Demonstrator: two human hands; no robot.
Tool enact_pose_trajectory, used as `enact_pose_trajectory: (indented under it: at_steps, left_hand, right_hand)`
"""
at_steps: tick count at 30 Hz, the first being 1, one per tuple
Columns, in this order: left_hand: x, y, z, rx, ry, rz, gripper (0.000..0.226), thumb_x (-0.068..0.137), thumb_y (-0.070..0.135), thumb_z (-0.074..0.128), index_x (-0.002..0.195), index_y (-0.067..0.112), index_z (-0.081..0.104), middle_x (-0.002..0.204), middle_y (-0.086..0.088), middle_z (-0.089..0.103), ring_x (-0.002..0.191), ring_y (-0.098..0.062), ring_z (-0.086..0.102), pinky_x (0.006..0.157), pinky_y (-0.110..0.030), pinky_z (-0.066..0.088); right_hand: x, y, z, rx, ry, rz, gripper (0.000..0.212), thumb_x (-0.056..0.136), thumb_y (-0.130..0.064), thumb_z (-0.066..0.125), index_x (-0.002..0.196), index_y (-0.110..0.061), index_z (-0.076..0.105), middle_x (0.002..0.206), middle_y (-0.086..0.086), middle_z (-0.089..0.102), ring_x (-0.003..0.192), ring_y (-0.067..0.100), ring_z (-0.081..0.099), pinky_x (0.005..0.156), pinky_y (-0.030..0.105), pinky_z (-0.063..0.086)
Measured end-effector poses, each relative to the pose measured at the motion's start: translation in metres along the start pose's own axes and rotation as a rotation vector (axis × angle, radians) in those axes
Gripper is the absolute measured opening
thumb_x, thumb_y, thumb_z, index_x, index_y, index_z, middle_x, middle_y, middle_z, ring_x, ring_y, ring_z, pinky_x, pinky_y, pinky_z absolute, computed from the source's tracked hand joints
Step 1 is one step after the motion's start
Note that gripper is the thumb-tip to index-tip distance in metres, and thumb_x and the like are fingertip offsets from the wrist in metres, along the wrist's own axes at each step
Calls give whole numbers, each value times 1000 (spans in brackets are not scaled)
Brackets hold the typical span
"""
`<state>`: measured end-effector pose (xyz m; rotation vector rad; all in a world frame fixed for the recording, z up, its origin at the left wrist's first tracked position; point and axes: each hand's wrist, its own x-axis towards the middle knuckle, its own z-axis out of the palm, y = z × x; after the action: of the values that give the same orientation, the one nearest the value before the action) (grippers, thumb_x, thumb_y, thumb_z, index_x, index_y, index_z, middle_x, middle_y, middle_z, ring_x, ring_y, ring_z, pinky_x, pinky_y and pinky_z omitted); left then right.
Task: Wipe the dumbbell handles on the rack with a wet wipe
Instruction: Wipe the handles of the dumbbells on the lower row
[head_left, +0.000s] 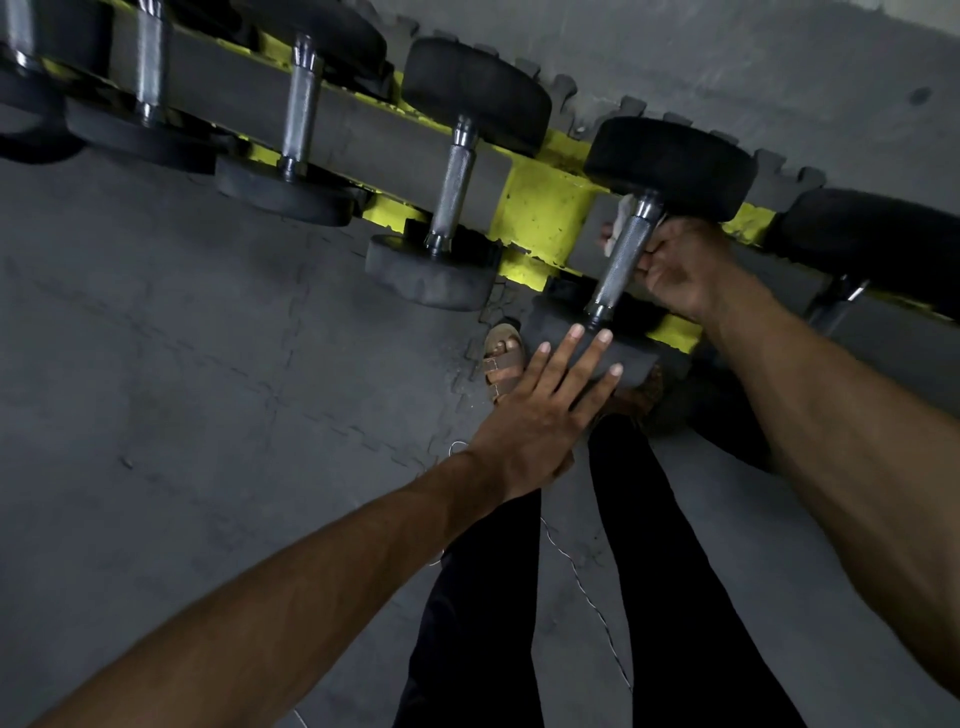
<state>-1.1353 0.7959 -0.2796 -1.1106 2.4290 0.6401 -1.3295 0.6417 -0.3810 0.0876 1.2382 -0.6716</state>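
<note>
Wiping a dumbbell handle (621, 260) on the yellow rack (540, 213), right of centre.
The right hand (675, 265) curls its fingers (647, 262) round the knurled, dull-silver bar, pressing a white wet wipe (621, 215) against its far end, just beside the black far head (670, 166). The left hand (540, 410) lies flat, its own fingers straight and spread, on the near head (638, 359). More dumbbells (452, 192) line the rack to the left.

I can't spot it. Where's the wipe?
Head view, upper right: the right hand holds the wipe around a handle, by the far weight.
</note>
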Motion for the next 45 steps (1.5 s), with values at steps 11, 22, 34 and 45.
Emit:
enact_pose_trajectory:
  at_steps: [11,22,34,45]
  left_hand:
    - [0,0,4,14,12,3,101,85,24,64,166,10,5,170,-24,-14,156,-47,-12,125,-59,13]
    - [1,0,4,18,0,8,103,84,31,63,166,9,4,170,-24,-14,156,-48,-13,124,-60,13]
    - [0,-1,0,13,-12,10,107,82,31,68,166,9,5,170,-24,-14,157,-47,-12,125,-59,15]
    - [1,0,0,19,-11,1,106,83,31,68,166,9,6,170,-24,-14,156,-48,-11,124,-60,15]
  right_hand:
    - [15,25,10,98,349,-267,15,91,-5,49,84,-18,52,76,9,53,67,22,55,61,31,48]
    - [-36,63,3,-1232,442,-1094,14,88,-10,60,100,-7,65,113,14,60,105,29,57,83,34,47]
    - [-46,1,-3,-2369,-200,-1139,14,91,-21,55,105,-19,60,111,-1,64,66,30,65,52,29,43]
    - [-49,-8,37,-2456,-20,-896,20,89,-16,61,109,-15,65,103,8,68,91,33,69,62,33,41]
